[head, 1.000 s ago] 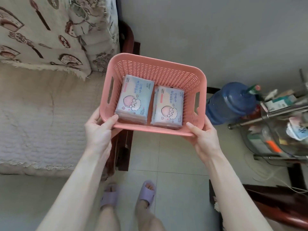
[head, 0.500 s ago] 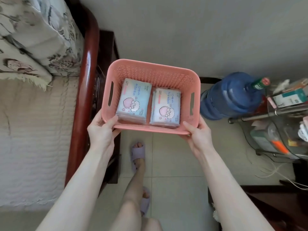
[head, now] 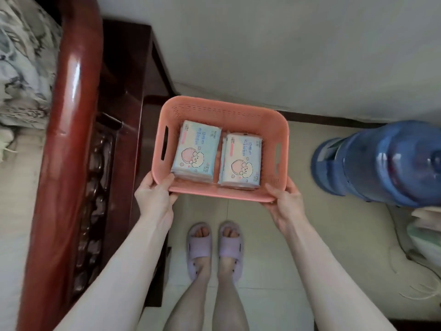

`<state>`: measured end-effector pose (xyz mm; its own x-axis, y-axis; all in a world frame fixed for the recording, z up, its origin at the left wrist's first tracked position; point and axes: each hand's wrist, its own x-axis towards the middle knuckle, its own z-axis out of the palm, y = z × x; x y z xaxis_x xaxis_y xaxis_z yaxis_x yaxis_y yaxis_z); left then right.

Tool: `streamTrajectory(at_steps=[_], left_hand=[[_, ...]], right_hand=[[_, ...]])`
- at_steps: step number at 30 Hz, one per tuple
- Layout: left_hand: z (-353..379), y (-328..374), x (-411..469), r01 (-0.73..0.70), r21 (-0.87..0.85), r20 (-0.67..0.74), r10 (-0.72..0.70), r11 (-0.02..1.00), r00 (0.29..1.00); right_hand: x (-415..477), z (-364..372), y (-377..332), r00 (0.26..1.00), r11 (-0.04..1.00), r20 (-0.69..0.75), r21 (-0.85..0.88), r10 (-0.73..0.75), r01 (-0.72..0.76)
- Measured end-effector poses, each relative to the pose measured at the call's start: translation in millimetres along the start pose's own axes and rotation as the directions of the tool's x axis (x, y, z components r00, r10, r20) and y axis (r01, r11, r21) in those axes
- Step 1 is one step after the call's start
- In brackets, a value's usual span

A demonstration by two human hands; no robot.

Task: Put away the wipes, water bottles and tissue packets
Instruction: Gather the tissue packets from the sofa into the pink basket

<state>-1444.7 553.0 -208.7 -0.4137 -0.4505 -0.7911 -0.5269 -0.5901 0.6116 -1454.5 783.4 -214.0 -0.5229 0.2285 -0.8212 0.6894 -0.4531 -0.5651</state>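
Note:
A pink plastic basket (head: 222, 111) with slotted side handles is held low over the tiled floor, close to the wall. Two pale tissue packets lie flat side by side in it: the left packet (head: 194, 151) and the right packet (head: 242, 161), both printed with a pink cartoon figure. My left hand (head: 155, 195) grips the basket's near left corner, thumb over the rim. My right hand (head: 287, 203) grips the near right corner the same way. No wipes or small water bottles show.
A dark red wooden bed frame (head: 71, 139) with carved panel runs along the left, bedding (head: 21, 68) beyond it. A large blue water jug (head: 381, 163) stands on the floor to the right. My feet in lilac slippers (head: 214, 247) stand below the basket. White cords (head: 417, 271) lie at right.
The basket has come lower toward the floor by the wall, still in both hands. I have stepped right, away from the bed, and both feet now stand together.

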Motion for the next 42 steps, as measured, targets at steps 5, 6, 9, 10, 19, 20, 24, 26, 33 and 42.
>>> streamTrajectory(at_steps=[5,6,9,10,19,20,24,26,33,42], left_hand=[[30,-26,63,0.094,-0.100,-0.050,-0.099,0.991,0.994],[36,-33,77,0.107,-0.117,-0.052,-0.113,0.987,0.992],[53,-55,120,0.140,-0.113,-0.046,-0.145,0.984,0.988],[58,-63,133,0.145,-0.118,-0.047,-0.152,0.982,0.987],[73,-114,234,0.150,-0.201,-0.086,-0.170,0.968,0.982],[74,-120,246,0.149,-0.209,-0.079,-0.169,0.966,0.982],[81,-132,273,0.133,-0.234,-0.053,-0.149,0.963,0.987],[83,-136,282,0.133,-0.230,-0.051,-0.149,0.964,0.988],[93,-136,298,0.113,-0.263,-0.009,-0.119,0.958,0.993],[105,-124,305,0.159,-0.247,-0.038,-0.173,0.956,0.984]], right_hand=[[68,9,24,0.999,0.999,0.013,0.024,0.031,-0.032],[84,11,31,0.999,0.998,0.006,0.041,0.044,-0.045],[136,18,52,0.998,0.996,-0.016,0.057,0.062,-0.061],[153,21,57,0.998,0.996,-0.013,0.054,0.068,-0.067],[270,43,92,0.998,0.999,0.056,-0.004,0.032,-0.032],[282,45,98,0.998,0.999,0.056,0.000,0.032,-0.032],[308,47,111,0.999,1.000,0.049,0.020,0.023,-0.024],[316,47,114,0.999,1.000,0.044,0.018,0.015,-0.016],[332,54,104,0.998,1.000,0.063,0.009,-0.021,0.021],[338,66,93,0.999,1.000,0.047,0.010,-0.011,0.010]])
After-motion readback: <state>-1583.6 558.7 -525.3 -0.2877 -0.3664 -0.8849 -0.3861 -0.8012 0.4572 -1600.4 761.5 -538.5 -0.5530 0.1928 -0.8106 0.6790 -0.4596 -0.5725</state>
